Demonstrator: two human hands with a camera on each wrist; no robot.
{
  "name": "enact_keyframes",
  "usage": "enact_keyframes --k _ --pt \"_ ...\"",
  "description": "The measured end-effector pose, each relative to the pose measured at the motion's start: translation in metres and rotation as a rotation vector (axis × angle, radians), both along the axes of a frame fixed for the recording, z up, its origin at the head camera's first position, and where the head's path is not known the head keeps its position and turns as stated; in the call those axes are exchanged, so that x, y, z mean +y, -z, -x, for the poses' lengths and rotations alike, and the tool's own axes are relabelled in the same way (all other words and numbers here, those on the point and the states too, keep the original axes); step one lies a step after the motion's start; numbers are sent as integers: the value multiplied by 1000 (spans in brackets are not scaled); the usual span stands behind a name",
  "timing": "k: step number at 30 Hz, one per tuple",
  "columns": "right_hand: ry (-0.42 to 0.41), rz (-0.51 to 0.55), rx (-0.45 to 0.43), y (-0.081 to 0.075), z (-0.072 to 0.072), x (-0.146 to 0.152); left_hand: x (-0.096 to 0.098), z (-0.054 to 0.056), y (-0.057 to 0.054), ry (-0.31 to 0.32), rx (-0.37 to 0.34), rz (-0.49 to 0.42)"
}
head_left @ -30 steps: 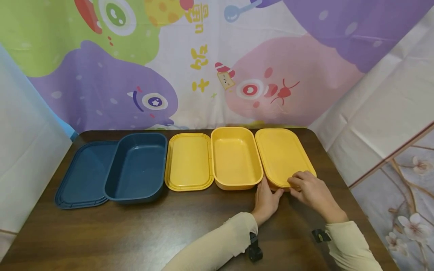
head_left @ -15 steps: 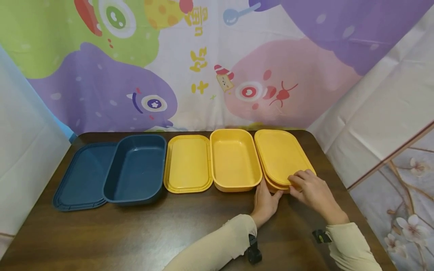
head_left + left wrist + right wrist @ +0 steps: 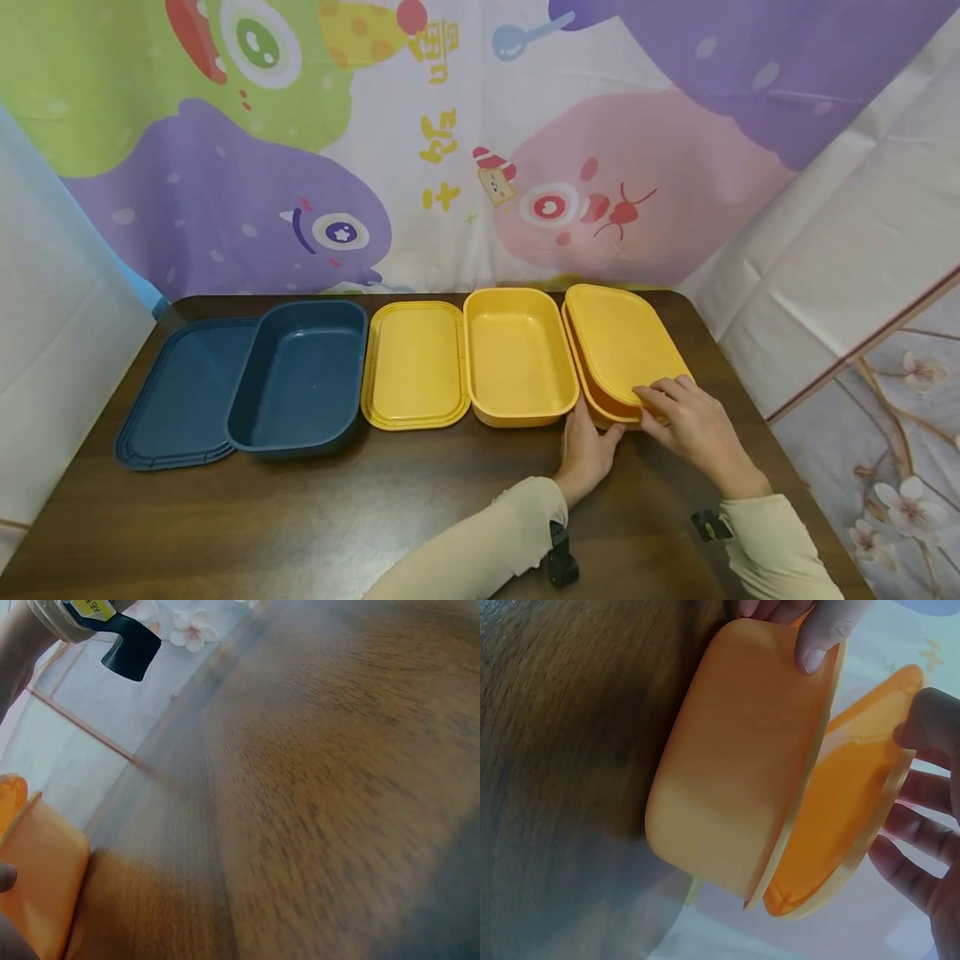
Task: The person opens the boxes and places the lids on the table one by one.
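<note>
At the right end of the row, a yellow lid (image 3: 626,342) sits tilted over a yellow food container (image 3: 727,757). Its near edge is raised off the rim, and a gap shows between the two. My right hand (image 3: 697,429) pinches that raised edge, thumb below and fingers on top. With my left hand (image 3: 587,450) I grip the container's near left corner, the thumb on its front wall in the right wrist view. The left wrist view shows mostly table, with a corner of the container at the lower left. The container's inside is mostly hidden by the lid.
Just left stands an uncovered yellow container (image 3: 521,358), then a loose yellow lid (image 3: 417,362) lying flat. Further left are a dark blue container (image 3: 307,375) and a dark blue lid (image 3: 183,392) partly behind it. A printed cloth (image 3: 442,250) hangs behind the wooden table (image 3: 300,525).
The right-hand lid's near edge has risen from the container's rim, lifted by my right hand, and the gap has widened. My left hand keeps its grip at the corner.
</note>
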State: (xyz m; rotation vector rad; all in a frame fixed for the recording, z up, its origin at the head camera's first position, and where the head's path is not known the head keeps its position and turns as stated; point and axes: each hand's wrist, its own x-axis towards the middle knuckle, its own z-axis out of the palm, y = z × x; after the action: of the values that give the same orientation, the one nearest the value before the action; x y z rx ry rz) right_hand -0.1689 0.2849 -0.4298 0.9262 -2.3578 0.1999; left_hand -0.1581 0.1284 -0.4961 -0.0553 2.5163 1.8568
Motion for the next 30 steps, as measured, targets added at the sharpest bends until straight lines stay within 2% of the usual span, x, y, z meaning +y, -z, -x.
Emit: enact_keyframes --k 5,12,19,27,30 --pt "-4 13 56 -1 0 1 1 -1 1 -8 -25 1" --pt "20 48 117 -7 -2 3 1 -1 1 -10 -21 6" --pt "68 91 125 -10 -5 6 1 -3 0 -13 -43 -8" --pt "121 201 117 -15 -4 14 1 -3 -1 -9 -56 -12" --pt "126 275 112 -17 -3 17 2 -2 -1 -8 -52 -13"
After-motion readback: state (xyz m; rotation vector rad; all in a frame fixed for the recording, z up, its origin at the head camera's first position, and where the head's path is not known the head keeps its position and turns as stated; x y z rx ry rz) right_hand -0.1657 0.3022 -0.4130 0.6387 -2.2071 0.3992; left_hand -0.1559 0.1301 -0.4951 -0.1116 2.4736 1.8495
